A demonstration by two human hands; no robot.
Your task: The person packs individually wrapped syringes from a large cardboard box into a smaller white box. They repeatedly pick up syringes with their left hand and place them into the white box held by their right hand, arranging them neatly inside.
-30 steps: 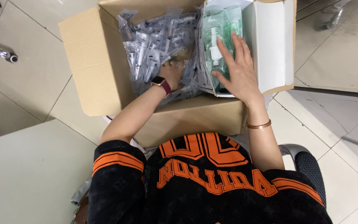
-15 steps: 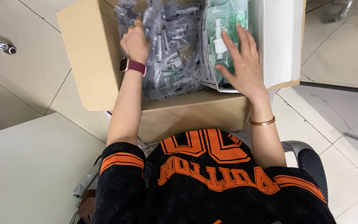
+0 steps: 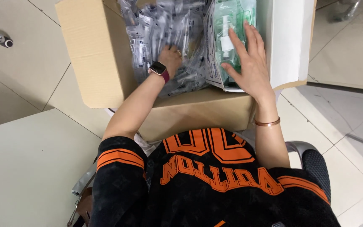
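Hands point(image 3: 171, 59) point(image 3: 248, 63) rest on clear and green packets point(image 3: 227, 38).

Even, bright indoor light falls from above, leaving only soft shadows inside the cardboard box point(image 3: 101, 54). Pale glare sits on the clear plastic packets point(image 3: 160, 29) and the glossy floor tiles point(image 3: 349, 46). Focus is sharp throughout, with slight wide-angle stretching toward the edges.

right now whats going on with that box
A seated person is reaching into an open cardboard box on the floor. The left hand is down among a heap of clear plastic packets. The right hand lies flat, fingers spread, on green-tinted packets stacked in a white inner box.
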